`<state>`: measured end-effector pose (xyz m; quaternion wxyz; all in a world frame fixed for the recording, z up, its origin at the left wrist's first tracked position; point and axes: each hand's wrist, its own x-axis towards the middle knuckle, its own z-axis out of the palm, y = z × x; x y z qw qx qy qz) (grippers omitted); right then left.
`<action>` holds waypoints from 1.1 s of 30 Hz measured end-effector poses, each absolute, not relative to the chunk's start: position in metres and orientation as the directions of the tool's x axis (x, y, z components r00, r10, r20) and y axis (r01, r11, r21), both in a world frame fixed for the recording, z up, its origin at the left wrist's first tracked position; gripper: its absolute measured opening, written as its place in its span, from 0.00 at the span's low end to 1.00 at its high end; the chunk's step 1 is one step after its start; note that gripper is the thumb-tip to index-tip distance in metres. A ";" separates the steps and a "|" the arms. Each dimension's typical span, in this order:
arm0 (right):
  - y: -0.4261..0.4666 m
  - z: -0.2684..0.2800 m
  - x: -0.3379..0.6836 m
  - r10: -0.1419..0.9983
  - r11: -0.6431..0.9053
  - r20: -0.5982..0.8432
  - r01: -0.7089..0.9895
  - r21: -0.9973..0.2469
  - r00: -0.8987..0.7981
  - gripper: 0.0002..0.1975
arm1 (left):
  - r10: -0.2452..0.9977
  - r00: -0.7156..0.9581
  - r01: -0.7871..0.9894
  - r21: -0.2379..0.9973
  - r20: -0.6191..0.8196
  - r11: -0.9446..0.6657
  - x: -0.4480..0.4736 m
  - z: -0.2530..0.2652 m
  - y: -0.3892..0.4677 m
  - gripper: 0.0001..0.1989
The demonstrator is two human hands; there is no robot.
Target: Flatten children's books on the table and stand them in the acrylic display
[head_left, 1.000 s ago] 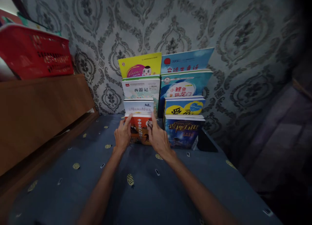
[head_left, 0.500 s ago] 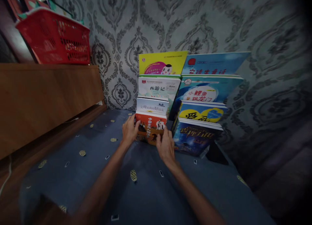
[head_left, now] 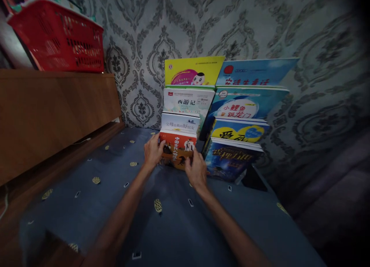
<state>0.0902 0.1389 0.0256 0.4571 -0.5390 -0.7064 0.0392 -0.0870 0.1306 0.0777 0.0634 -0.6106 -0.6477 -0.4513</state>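
Between my two hands stands a red and brown book [head_left: 177,151], front of the left column of upright books. My left hand [head_left: 153,150] grips its left edge, thumb on the cover. At its lower right edge, my right hand [head_left: 197,168] closes on it with the thumb in front. Behind it rise a pale blue book [head_left: 180,122], a white book [head_left: 187,99] and a yellow book [head_left: 193,71]. The right column holds a dark blue book [head_left: 228,161], a yellow and blue book [head_left: 239,131], a teal book [head_left: 254,101] and a blue book [head_left: 257,72].
A dark blue cloth [head_left: 173,224] with pineapple prints lies under the books. At the left is a wooden cabinet [head_left: 58,120] with a red basket [head_left: 63,39] on top. A patterned wall [head_left: 138,58] stands close behind the books. A dark stand part [head_left: 254,180] shows at right.
The view has shifted slightly, so the basket and cabinet sit further up and left. Both hands keep their hold on the red and brown book, which stays in the same place.
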 end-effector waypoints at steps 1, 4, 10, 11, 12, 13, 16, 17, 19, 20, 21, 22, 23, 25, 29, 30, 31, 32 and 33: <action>0.138 0.025 0.090 0.807 0.406 0.591 0.730 -0.549 -0.004 0.24 | 0.731 -0.246 0.847 0.508 0.637 -0.158 -0.087 0.077 0.130 0.15; 0.132 0.026 0.091 0.842 0.372 0.539 0.755 -0.540 -0.029 0.21 | 0.728 -0.254 0.843 0.515 0.637 -0.156 -0.087 0.073 0.128 0.12; 0.116 0.041 0.097 0.921 0.254 0.379 0.874 -0.414 -0.088 0.13 | 0.749 -0.250 0.846 0.514 0.614 -0.139 -0.089 0.060 0.126 0.08; 0.113 0.043 0.098 0.926 0.239 0.366 0.886 -0.398 -0.085 0.13 | 0.747 -0.248 0.847 0.513 0.617 -0.143 -0.090 0.058 0.126 0.08; 0.111 0.044 0.098 0.929 0.230 0.361 0.891 -0.391 -0.082 0.14 | 0.744 -0.245 0.845 0.513 0.622 -0.150 -0.090 0.056 0.126 0.08; 0.109 0.046 0.098 0.931 0.226 0.357 0.892 -0.391 -0.079 0.14 | 0.740 -0.244 0.843 0.514 0.627 -0.159 -0.090 0.054 0.127 0.08; 0.108 0.049 0.099 0.938 0.221 0.337 0.883 -0.414 -0.076 0.12 | 0.729 -0.234 0.832 0.520 0.643 -0.192 -0.093 0.050 0.130 0.09; 0.108 0.051 0.099 0.941 0.218 0.331 0.880 -0.421 -0.075 0.11 | 0.727 -0.232 0.827 0.524 0.646 -0.202 -0.094 0.048 0.132 0.09; 0.109 0.054 0.102 0.945 0.222 0.318 0.873 -0.435 -0.081 0.12 | 0.730 -0.231 0.819 0.533 0.643 -0.211 -0.096 0.046 0.135 0.10; 0.109 0.056 0.103 0.947 0.223 0.308 0.869 -0.443 -0.086 0.12 | 0.731 -0.231 0.817 0.536 0.642 -0.213 -0.097 0.046 0.136 0.11; 0.109 0.057 0.105 0.951 0.223 0.294 0.864 -0.452 -0.092 0.12 | 0.731 -0.229 0.815 0.538 0.643 -0.217 -0.098 0.045 0.137 0.11; 0.110 0.059 0.106 0.955 0.224 0.278 0.857 -0.465 -0.099 0.12 | 0.730 -0.225 0.812 0.539 0.645 -0.226 -0.099 0.044 0.137 0.11; 0.110 0.060 0.107 0.959 0.226 0.265 0.846 -0.483 -0.105 0.12 | 0.728 -0.219 0.808 0.539 0.650 -0.238 -0.099 0.044 0.137 0.11; 0.113 0.062 0.107 0.956 0.245 0.272 0.803 -0.543 -0.108 0.14 | 0.718 -0.208 0.800 0.538 0.665 -0.266 -0.099 0.044 0.136 0.11; 0.122 0.066 0.101 0.902 0.359 0.429 0.647 -0.673 -0.053 0.26 | 0.686 -0.195 0.799 0.519 0.701 -0.303 -0.099 0.042 0.133 0.14; 0.124 0.067 0.099 0.881 0.392 0.472 0.609 -0.690 -0.033 0.29 | 0.683 -0.190 0.796 0.517 0.705 -0.313 -0.099 0.041 0.133 0.15; 0.126 0.068 0.098 0.861 0.422 0.509 0.575 -0.701 -0.012 0.30 | 0.684 -0.184 0.793 0.518 0.705 -0.320 -0.100 0.041 0.134 0.16; 0.128 0.069 0.096 0.842 0.449 0.540 0.547 -0.707 0.007 0.31 | 0.688 -0.179 0.790 0.519 0.704 -0.325 -0.101 0.040 0.134 0.17; 0.130 0.070 0.096 0.826 0.470 0.564 0.523 -0.711 0.024 0.31 | 0.690 -0.177 0.789 0.521 0.702 -0.326 -0.101 0.040 0.135 0.18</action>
